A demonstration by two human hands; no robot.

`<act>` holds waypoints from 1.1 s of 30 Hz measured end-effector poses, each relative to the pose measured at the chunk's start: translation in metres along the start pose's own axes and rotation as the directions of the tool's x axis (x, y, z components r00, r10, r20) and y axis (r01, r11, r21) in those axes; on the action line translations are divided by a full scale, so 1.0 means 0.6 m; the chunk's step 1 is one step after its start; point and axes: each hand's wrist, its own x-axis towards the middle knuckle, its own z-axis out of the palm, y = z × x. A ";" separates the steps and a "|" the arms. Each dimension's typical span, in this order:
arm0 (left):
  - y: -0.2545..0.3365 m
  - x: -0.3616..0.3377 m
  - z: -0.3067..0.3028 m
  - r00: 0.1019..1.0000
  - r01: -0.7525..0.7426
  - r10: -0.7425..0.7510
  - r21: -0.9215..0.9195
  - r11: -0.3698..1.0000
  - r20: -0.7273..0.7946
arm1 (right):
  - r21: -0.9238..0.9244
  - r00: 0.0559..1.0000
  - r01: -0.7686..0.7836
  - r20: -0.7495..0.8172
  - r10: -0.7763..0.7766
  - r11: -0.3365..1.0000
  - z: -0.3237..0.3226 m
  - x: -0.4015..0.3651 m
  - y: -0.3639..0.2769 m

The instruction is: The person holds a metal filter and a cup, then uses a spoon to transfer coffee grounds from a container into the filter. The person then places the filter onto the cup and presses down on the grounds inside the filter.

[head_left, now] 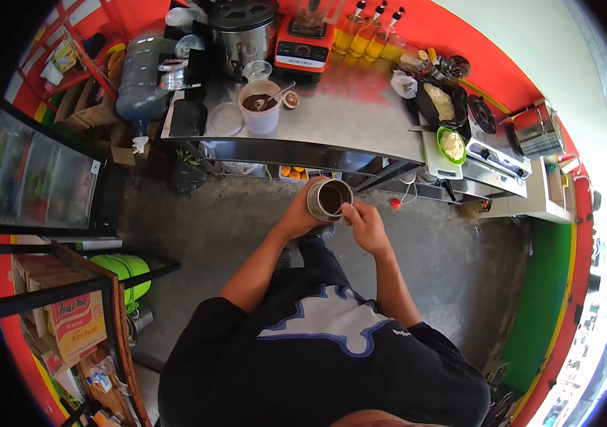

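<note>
My left hand (302, 212) is wrapped round the side of a metal cup (330, 198) with dark contents inside, held over the floor in front of my body. At the cup's right rim, my right hand (366, 225) has its fingers closed in a pinch; what they hold, if anything, is hidden. On the steel counter beyond stands a white tub (261, 122) of brown powder with a spoon (275, 95) in it. A clear round lid (225, 119) lies left of the tub, and a small round item (291, 99) lies to its right.
A red blender (303, 53), a large steel pot (245, 43) and yellow bottles (366, 39) line the counter's back. At right are a stove (492, 158) and a green bowl (452, 144) on a white board. A fridge (40, 171) and a shelf with boxes (79, 324) stand left.
</note>
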 end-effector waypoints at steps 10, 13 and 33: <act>0.029 0.020 -0.004 0.999 -0.047 0.045 0.081 0.996 0.030 | 0.018 0.990 0.056 -0.133 -0.054 0.998 -0.005 -0.006 -0.021; 0.035 0.024 -0.005 0.996 -0.080 0.074 0.120 0.989 0.051 | -0.012 0.993 0.061 -0.100 -0.062 0.998 -0.013 -0.008 -0.035; 0.067 0.048 0.014 0.993 -0.022 0.011 0.091 0.996 0.119 | -0.017 0.993 0.112 -0.047 -0.113 0.994 -0.047 0.002 -0.063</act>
